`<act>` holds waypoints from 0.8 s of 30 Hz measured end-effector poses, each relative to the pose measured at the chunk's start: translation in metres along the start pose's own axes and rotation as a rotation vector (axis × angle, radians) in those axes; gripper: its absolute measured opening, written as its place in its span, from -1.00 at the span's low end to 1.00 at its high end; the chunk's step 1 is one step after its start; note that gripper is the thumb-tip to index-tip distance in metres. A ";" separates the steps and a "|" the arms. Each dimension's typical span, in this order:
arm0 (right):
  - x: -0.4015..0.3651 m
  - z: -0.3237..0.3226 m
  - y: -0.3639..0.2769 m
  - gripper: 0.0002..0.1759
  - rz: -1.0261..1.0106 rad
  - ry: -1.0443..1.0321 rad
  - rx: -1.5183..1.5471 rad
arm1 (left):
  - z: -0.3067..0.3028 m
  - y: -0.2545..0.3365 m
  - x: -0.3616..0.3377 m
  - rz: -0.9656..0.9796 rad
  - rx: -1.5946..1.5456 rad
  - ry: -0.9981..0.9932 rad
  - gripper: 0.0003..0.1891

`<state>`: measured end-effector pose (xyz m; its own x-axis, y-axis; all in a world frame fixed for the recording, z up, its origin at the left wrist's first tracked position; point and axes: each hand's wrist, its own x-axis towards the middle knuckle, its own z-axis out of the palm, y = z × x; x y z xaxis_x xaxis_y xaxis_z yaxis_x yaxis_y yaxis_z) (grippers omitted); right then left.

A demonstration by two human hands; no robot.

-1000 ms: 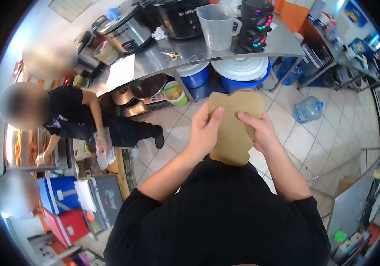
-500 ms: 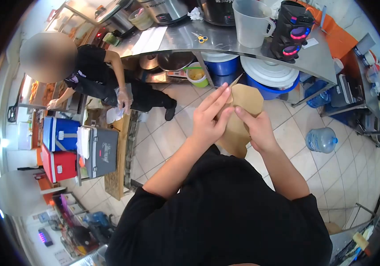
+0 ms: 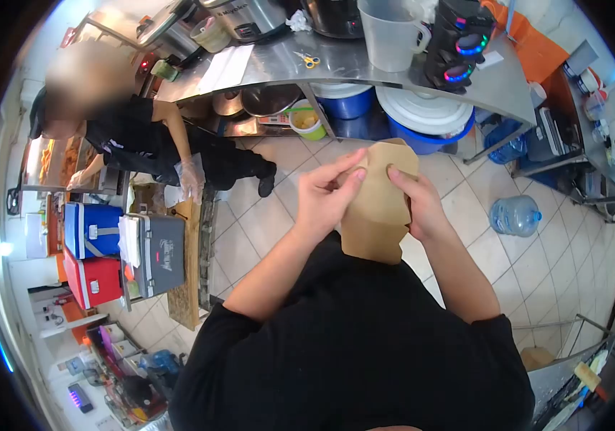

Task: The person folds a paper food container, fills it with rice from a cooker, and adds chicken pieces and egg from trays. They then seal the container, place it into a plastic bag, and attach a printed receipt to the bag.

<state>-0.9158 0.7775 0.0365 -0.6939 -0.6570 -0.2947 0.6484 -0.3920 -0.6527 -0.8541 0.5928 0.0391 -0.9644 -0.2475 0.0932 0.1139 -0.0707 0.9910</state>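
A brown cardboard food box (image 3: 375,205), partly folded, is held up in front of my chest above the tiled floor. My left hand (image 3: 327,197) pinches its upper left edge between thumb and fingers. On the opposite side, my right hand (image 3: 420,202) grips the box with the thumb on the near face and the fingers behind it, mostly hidden. The lower panel of the cardboard hangs toward my black shirt.
Ahead stands a steel counter (image 3: 336,57) with a plastic pitcher (image 3: 391,36), scissors (image 3: 308,59) and a speaker (image 3: 458,47). A gloved co-worker (image 3: 135,136) stands at left near coolers (image 3: 153,251). A water jug (image 3: 515,215) lies on the floor at right.
The cardboard has turned so its broad face shows more fully. My left hand has shifted slightly left and down along its edge. My right hand keeps its grip.
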 end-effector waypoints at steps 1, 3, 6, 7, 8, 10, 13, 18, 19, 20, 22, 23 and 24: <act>0.002 0.003 0.002 -0.53 -0.027 0.035 0.008 | 0.001 -0.008 0.003 0.076 0.025 0.009 -0.61; 0.010 0.010 0.007 -0.53 -0.052 0.053 0.003 | -0.013 -0.006 0.010 0.166 0.051 0.035 -0.60; 0.023 0.016 0.016 -0.53 -0.081 0.083 -0.036 | -0.038 0.002 0.016 0.065 0.198 -0.055 -0.60; 0.030 0.017 0.020 -0.51 -0.088 0.084 -0.059 | -0.046 -0.002 0.019 0.074 0.186 -0.042 -0.60; 0.037 0.022 0.022 -0.50 -0.095 0.076 -0.083 | -0.052 -0.003 0.023 0.204 0.197 -0.040 -0.61; 0.047 0.043 0.027 -0.50 -0.120 0.080 -0.076 | -0.068 -0.006 0.031 0.509 0.335 0.008 -0.56; 0.073 0.075 0.036 -0.50 -0.188 0.141 -0.139 | -0.103 0.009 0.039 0.681 0.772 -0.007 -0.47; 0.123 0.103 0.054 -0.49 -0.231 -0.010 -0.220 | -0.183 0.020 0.063 0.362 0.312 -0.151 -0.46; 0.130 0.107 0.058 -0.49 -0.230 -0.034 -0.239 | -0.195 0.018 0.066 0.380 0.313 -0.126 -0.46; 0.137 0.109 0.063 -0.48 -0.200 -0.032 -0.233 | -0.206 0.012 0.068 0.426 0.289 -0.146 -0.44; 0.152 0.125 0.068 -0.47 -0.178 -0.038 -0.238 | -0.227 0.013 0.072 0.482 0.258 -0.217 -0.40; 0.156 0.136 0.073 -0.46 -0.112 -0.050 -0.202 | -0.236 0.015 0.069 0.489 0.253 -0.209 -0.40; 0.160 0.150 0.079 -0.44 -0.048 -0.055 -0.163 | -0.246 0.022 0.065 0.363 0.131 -0.233 -0.41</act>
<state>-0.9290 0.5447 0.0429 -0.7017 -0.6760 -0.2253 0.5526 -0.3167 -0.7709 -0.8560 0.3373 0.0433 -0.8971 -0.0082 0.4418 0.4385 0.1069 0.8924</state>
